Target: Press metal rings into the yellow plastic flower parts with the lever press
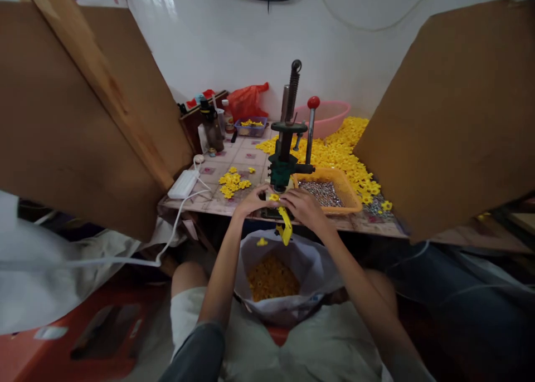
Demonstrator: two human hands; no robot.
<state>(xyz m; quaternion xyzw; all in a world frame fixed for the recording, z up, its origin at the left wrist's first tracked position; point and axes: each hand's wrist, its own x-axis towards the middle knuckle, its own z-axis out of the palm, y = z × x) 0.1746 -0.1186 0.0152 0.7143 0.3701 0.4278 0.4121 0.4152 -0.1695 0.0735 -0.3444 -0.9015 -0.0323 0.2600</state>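
A green hand press (282, 167) with a red-knobbed lever (311, 131) stands at the table's front edge. Under its ram lies a yellow flower-shaped piece (274, 197). My left hand (254, 201) curves around from the left, its thumb and forefinger closed at that piece. From the right, my right hand (306, 206) has its fingers bent together beside the press base; what they hold is too small to make out. A yellow strip (286, 227) slopes down from the base. Another yellow flower-shaped piece (262, 241) is in the air above an open white sack (307, 254), which holds many such pieces.
An orange basket (349, 202) of small metal parts stands right of the press. Yellow pieces (351, 142) are heaped behind it, by a pink basin (330, 120). A small pile (233, 182) and a power strip (184, 184) lie left. Cardboard panels (463, 114) flank the table.
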